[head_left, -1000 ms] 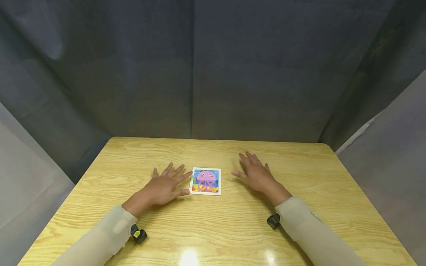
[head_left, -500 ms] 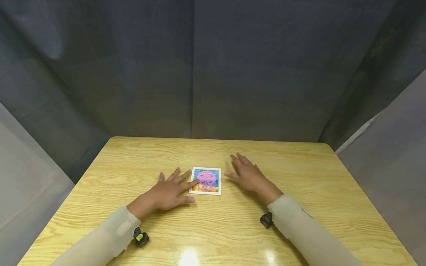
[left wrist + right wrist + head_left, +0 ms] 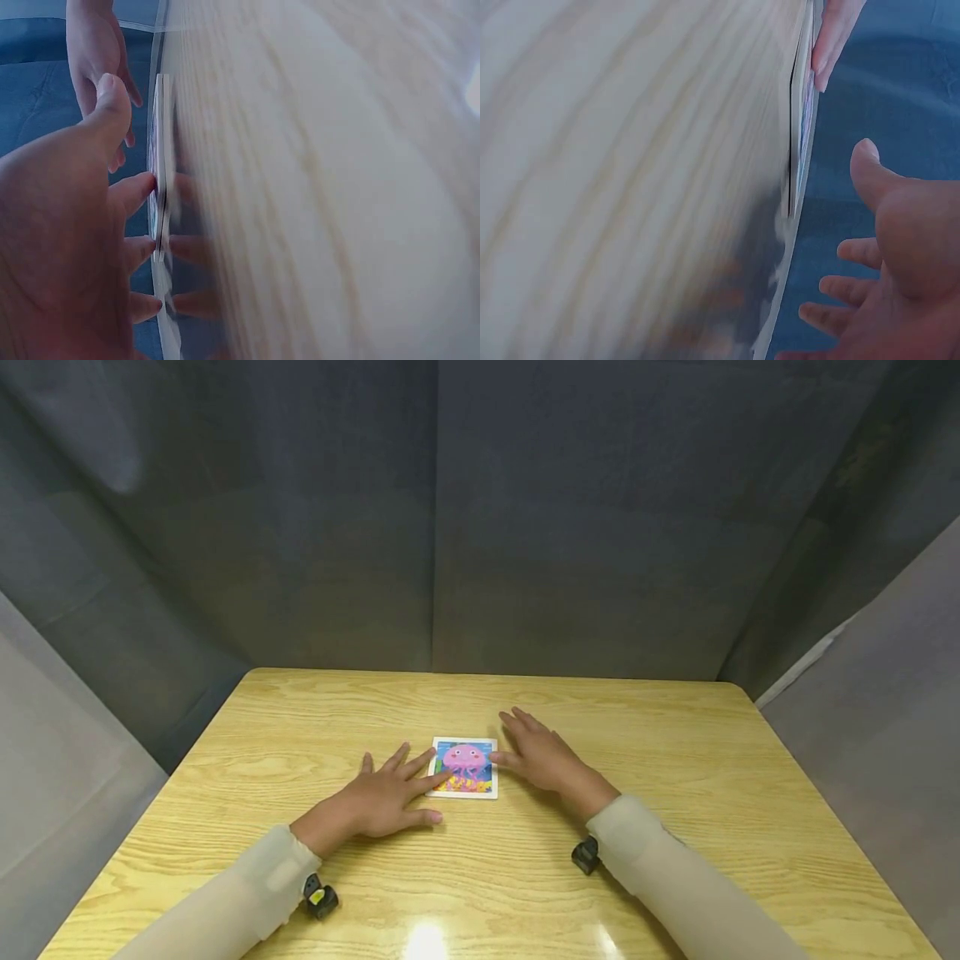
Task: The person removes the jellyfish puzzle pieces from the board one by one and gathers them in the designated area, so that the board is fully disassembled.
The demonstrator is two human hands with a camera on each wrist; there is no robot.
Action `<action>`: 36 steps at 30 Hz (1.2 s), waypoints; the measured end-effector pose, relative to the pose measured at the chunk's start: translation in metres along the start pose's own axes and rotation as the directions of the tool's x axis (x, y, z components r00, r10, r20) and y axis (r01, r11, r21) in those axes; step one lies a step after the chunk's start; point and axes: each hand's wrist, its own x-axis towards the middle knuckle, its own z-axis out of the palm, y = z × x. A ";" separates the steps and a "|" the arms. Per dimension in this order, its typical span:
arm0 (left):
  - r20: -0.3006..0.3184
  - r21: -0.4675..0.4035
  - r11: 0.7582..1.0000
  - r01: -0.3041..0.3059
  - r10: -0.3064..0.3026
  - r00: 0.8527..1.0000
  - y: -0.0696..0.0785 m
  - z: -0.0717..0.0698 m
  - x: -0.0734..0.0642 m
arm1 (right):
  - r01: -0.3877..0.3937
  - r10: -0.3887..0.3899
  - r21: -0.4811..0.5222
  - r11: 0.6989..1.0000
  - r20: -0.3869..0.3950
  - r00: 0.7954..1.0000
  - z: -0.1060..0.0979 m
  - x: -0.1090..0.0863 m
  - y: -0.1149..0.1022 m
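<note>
A square picture board [image 3: 467, 756] with a white border and a pink jellyfish on blue lies flat on the wooden table [image 3: 465, 877]. My left hand [image 3: 382, 802] has its fingers spread, the index fingertip on the board's left part. Seen edge-on in the left wrist view, the board [image 3: 160, 150] is thin, and fingertips meet its surface. On the other side my right hand [image 3: 547, 764] is held with fingers extended, its thumb overlapping the board's right edge in the head view. From the right wrist, that hand [image 3: 922, 285] appears raised off the tabletop, holding nothing.
Dark grey curtains [image 3: 585, 527] hang behind the table, with pale grey panels [image 3: 885, 735] at the sides. A small black wrist device [image 3: 321, 897] sits at the left sleeve and another black device [image 3: 585, 855] at the right.
My left hand has shifted right and slightly nearer, its index finger moving onto the board. My right hand has moved left to the board's right edge. The board has barely moved.
</note>
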 end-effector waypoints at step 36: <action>-0.011 0.002 1.000 0.013 -0.013 1.000 -0.010 0.003 0.006 | 0.090 -0.089 0.105 0.990 -0.018 0.996 0.025 0.045 -0.045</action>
